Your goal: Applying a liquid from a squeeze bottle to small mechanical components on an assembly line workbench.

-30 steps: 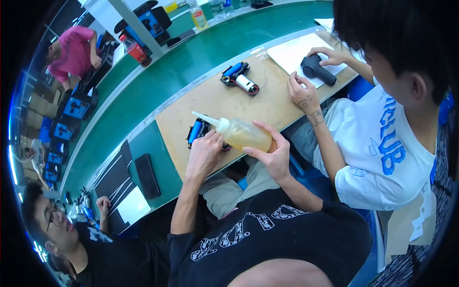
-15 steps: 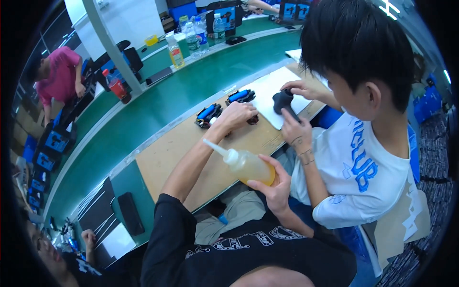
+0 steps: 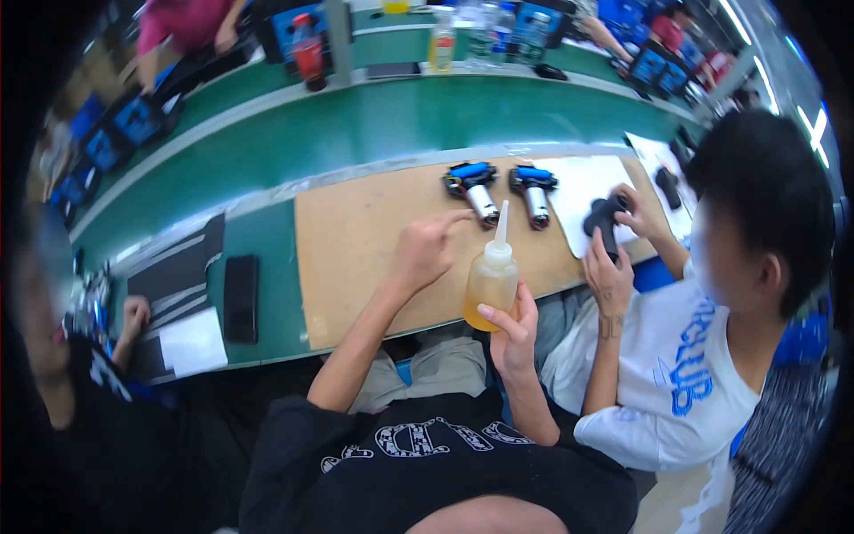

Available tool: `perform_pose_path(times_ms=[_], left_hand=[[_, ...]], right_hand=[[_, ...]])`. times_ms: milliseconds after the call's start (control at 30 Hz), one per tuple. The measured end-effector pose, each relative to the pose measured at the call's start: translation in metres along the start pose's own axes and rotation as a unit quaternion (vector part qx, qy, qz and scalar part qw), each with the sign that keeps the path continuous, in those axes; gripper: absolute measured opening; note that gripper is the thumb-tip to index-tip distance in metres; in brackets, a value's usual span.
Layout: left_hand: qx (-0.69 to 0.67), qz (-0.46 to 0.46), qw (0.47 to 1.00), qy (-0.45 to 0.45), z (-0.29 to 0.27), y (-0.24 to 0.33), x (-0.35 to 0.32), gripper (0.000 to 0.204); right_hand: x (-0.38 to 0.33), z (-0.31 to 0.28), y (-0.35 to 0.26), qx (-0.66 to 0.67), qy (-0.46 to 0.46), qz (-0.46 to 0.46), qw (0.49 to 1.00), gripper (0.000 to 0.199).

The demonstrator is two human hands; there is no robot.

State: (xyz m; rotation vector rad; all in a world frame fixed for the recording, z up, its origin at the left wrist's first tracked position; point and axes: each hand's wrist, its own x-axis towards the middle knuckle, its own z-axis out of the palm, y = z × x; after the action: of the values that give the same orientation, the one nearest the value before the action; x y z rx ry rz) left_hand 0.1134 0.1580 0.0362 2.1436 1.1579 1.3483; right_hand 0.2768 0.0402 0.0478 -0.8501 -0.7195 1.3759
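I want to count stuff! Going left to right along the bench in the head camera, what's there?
Black phone → left hand → squeeze bottle held by right hand → white sheet → co-worker's hands on a black tool.

The scene is bright and evenly lit from above — white ceiling lamps (image 3: 814, 125) show as glowing strips at the upper right rim. Shadows are soft and weak on the tabletop (image 3: 356, 240). The white paper sheet (image 3: 583, 182) looks slightly washed out. The fisheye lens bends the straight edges strongly, and a black border closes the corners. The whole picture is a little soft — the far background and the left edge are clearly blurred.
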Motion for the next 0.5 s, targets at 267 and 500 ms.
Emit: perform_pose_path(times_ms=[267,500], left_hand=[[-0.069,-0.293,0.933,0.196,-0.072,0.011,-0.133,0.041],[0.007,-0.217,0.964,0.155,-0.069,0.006,-0.144,0.026]], right_hand=[[0.044,0.050,0.055,-0.207,-0.095,-0.060,0.972,0.070],[0.121,0.098,0.084,-0.241,-0.167,-0.115,0.949,0.075]])
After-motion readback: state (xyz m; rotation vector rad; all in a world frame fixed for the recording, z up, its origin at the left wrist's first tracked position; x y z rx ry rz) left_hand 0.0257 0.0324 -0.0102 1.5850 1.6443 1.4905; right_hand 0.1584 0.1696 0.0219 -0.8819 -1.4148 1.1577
